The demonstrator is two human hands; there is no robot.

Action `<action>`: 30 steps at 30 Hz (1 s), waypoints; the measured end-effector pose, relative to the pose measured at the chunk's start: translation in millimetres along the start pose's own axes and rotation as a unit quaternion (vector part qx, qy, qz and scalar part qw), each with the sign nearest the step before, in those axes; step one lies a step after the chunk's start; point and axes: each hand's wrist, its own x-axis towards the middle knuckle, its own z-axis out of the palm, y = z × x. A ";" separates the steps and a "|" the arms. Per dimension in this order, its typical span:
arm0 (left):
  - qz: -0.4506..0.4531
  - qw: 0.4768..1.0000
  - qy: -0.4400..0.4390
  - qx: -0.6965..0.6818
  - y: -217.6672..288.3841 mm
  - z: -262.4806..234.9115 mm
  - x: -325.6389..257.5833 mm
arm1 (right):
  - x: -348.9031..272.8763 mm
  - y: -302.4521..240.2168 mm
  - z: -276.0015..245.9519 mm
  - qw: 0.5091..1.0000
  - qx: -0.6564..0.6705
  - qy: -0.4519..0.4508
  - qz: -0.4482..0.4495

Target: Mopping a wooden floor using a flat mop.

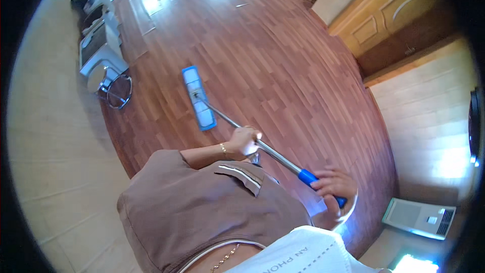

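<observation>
A flat mop slants across the view, its metal pole running from the blue grip near my body to the head on the floor. The mop head is a long blue rectangle with pale panels, lying flat on the boards. My left hand is wrapped round the middle of the pole. Around the blue grip at the pole's upper end, my right hand is closed, its fingers a little blurred. A gold bracelet circles my left wrist.
Wood-look boards cover the floor. Along the left wall stand a round stool with chrome legs and a white cabinet. A wooden door is at the upper right, and a white floor-standing unit at the lower right.
</observation>
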 end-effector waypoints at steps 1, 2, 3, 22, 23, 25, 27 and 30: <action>0.042 0.999 -0.018 -0.011 11.6 7.0 17.2 | -12.1 -8.4 7.0 0.993 -0.026 0.113 0.001; 0.076 0.996 -0.034 -0.028 22.7 13.6 33.1 | -18.0 -5.2 -16.1 0.998 -0.057 -0.001 -0.028; 0.130 0.989 -0.050 -0.052 38.9 19.0 54.7 | -21.6 -10.9 -48.2 0.987 -0.108 -0.110 -0.052; 0.536 0.768 -0.342 -0.080 217.0 206.3 209.6 | -78.0 25.1 -105.3 0.982 -0.177 0.058 -0.014; 0.525 0.780 -0.333 -0.075 212.9 209.7 215.1 | -80.0 34.3 -101.6 0.978 -0.194 0.078 0.001; 0.509 0.796 -0.319 -0.071 198.1 220.7 233.5 | -79.4 51.9 -96.1 0.968 -0.223 0.108 0.027; 0.570 0.777 -0.233 -0.128 179.2 229.1 257.5 | -73.7 67.3 -89.5 0.959 -0.246 0.132 0.051; 0.581 0.764 -0.203 -0.192 155.8 221.9 292.9 | -39.4 62.5 -63.4 0.929 -0.306 0.197 0.073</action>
